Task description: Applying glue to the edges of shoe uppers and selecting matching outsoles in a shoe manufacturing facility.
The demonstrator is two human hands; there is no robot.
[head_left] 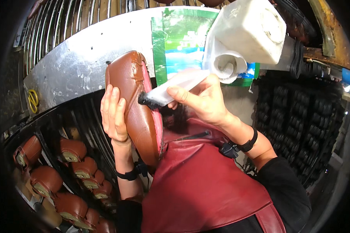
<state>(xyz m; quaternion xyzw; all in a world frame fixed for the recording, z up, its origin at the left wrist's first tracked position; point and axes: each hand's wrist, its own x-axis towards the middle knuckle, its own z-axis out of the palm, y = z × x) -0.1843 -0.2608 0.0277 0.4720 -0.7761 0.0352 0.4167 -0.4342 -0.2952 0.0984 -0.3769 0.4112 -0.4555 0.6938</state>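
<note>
A brown leather shoe upper with a pink strip along its right edge stands upright in front of me, its lower end by my apron. My left hand is curled against its left side and holds it. Between the thumb and fingers of my right hand is a brush with a whitish, flat handle. Its black bristles touch the upper just beside the pink edge. My right hand's lower fingers are partly hidden behind the brush.
A metal worktop holds a green and blue printed sheet and a white plastic container with a round cut opening. Several brown shoe uppers sit on a rack at lower left. Stacked black soles stand at right. A yellow loop hangs at left.
</note>
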